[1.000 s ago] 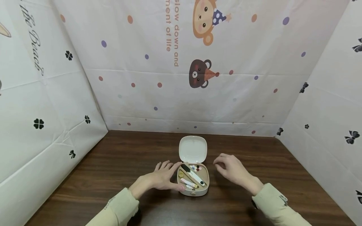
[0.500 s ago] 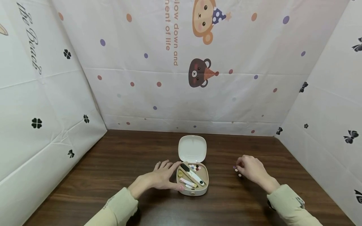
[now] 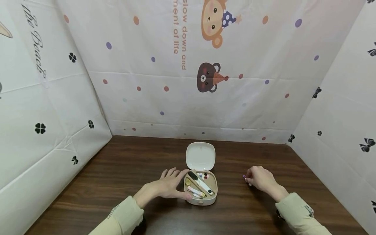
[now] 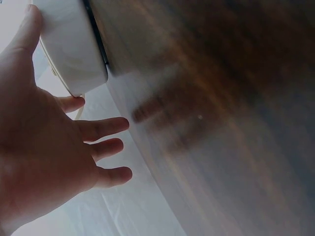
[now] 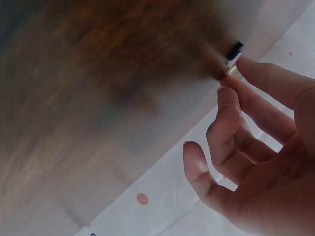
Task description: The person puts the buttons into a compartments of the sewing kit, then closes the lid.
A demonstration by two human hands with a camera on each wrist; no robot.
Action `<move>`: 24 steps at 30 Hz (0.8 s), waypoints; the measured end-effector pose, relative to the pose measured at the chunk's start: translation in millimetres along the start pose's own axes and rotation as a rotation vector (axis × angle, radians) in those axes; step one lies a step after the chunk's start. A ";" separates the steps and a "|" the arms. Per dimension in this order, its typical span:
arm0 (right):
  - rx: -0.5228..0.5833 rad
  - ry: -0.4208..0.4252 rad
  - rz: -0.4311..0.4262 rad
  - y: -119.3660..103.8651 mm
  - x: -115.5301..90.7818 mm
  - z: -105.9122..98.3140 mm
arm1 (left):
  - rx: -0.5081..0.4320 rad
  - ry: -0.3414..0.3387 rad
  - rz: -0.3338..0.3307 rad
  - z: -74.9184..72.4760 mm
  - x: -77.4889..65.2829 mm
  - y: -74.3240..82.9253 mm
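Observation:
A small white sewing box (image 3: 200, 201) stands on the table with its lid (image 3: 200, 156) raised. Spread along its left side is my left hand (image 3: 164, 186), fingers straight, thumb at the front corner and index fingertip at the back corner. The left wrist view shows this hand beside the box's wall (image 4: 74, 44). Inside lie a white-and-black long tool (image 3: 205, 187), a pink-and-yellow stick (image 3: 196, 191) and several coloured buttons (image 3: 203, 176). To the right, my right hand (image 3: 261, 179) pinches a small button (image 5: 231, 70) at the table top. A purple button (image 3: 244, 176) lies by the fingertips.
The dark wooden table (image 3: 141, 156) carries the box near its middle. White printed cloth (image 3: 147, 98) hangs behind and along both sides. Another pale button (image 3: 250, 184) lies just under the right thumb.
My right hand has moved right, away from the box, down to the loose buttons and now pinches one, hiding it from the head view. My left hand has stayed at the box.

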State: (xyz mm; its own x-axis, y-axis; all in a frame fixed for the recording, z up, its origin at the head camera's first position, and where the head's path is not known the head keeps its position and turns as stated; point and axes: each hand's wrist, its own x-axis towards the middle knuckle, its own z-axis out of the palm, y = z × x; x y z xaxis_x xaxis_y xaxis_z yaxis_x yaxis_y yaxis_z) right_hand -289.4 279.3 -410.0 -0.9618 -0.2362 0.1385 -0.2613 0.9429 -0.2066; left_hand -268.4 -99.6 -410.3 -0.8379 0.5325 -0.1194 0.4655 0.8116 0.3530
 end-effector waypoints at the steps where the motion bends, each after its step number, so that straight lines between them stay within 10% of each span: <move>1: 0.000 -0.001 -0.001 -0.1 -0.4 0.5 | -0.001 0.000 0.000 0.0 -0.2 0.3; 24: 0.046 -0.013 -0.038 3.0 2.8 1.4 | 0.008 -0.004 -0.005 -1.5 -3.1 4.5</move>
State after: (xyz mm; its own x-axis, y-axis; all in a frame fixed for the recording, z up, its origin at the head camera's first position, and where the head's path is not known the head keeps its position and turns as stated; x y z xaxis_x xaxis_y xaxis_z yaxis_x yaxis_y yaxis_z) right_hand -293.0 281.1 -411.6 -0.9520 -0.2747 0.1347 -0.3007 0.9215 -0.2459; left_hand -264.1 -98.0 -406.9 -0.8392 0.5293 -0.1249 0.4636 0.8163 0.3447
